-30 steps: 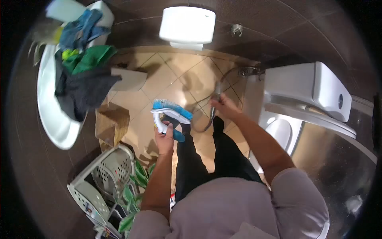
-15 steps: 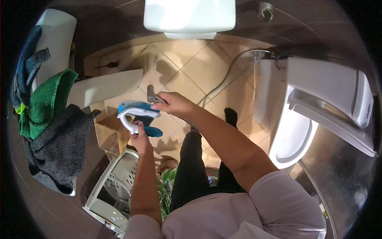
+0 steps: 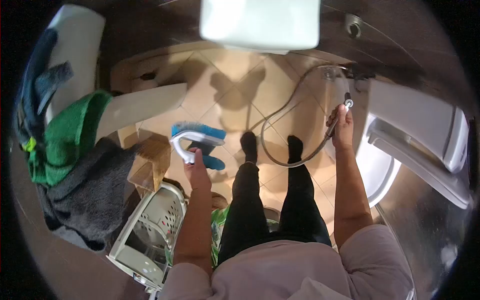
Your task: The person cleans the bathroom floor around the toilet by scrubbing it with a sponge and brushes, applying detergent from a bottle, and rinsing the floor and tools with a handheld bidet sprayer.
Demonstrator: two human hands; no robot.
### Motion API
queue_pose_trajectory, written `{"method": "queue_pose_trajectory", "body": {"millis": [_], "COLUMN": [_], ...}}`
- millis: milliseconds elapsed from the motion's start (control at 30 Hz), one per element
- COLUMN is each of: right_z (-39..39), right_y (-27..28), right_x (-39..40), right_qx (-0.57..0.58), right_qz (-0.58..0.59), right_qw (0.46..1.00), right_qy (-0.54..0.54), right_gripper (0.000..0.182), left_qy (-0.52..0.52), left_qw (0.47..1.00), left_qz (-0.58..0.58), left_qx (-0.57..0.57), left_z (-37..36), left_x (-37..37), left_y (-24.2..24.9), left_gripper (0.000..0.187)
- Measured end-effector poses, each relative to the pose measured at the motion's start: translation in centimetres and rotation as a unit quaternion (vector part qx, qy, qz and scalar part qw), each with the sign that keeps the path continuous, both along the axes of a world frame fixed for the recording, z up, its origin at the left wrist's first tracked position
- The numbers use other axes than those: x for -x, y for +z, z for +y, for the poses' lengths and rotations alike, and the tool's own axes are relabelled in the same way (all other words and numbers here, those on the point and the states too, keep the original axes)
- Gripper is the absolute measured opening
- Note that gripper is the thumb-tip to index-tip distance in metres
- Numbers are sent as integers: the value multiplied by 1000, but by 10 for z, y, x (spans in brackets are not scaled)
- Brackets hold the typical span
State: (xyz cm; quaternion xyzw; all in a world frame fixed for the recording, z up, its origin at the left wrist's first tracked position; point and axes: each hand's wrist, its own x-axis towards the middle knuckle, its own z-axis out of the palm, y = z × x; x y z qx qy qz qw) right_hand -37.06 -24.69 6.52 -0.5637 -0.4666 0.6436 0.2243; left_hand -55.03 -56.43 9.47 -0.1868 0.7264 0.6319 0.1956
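My left hand (image 3: 198, 172) is closed round the white handle of a scrub brush (image 3: 182, 145) with blue bristles, held up above the floor left of my legs. My right hand (image 3: 343, 129) grips a handheld bidet sprayer (image 3: 348, 103), its metal head pointing up, on the right side near the wall. From the sprayer a flexible metal hose (image 3: 265, 137) hangs in a wide loop in front of my feet and runs back to the wall fitting (image 3: 352, 74). Whether water is coming out of the sprayer is hard to make out.
A white toilet (image 3: 385, 185) with its seat raised stands at the right. Green (image 3: 75, 135) and dark grey (image 3: 92, 190) towels hang at the left, above a light plastic basket (image 3: 127, 225) and a wooden box (image 3: 155, 155). A white fixture (image 3: 260, 25) juts out ahead over tiled floor.
My right hand has carried the sprayer from beside the brush across to the right, near the wall. The brush has stayed in my left hand and shifted slightly right in view.
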Motion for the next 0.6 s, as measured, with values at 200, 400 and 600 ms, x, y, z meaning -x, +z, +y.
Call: {"method": "queue_pose_trajectory", "body": {"millis": [200, 400, 600], "right_z": [-33, -65, -18], "right_y": [11, 13, -1], "right_x": [31, 52, -22], "right_qx": [1, 57, 49], "right_qz": [-34, 44, 18], "right_qw": [977, 971, 999], "right_qy": [209, 227, 2], "right_gripper": [27, 17, 21], "left_qy": [-43, -85, -85], "left_qw": [998, 994, 994], "left_qz": [-29, -2, -20], "left_qx": [35, 67, 59], "left_z": [-2, 0, 17], "left_x": [-7, -6, -8], "left_y": [-14, -13, -10], "left_gripper": [10, 9, 10]}}
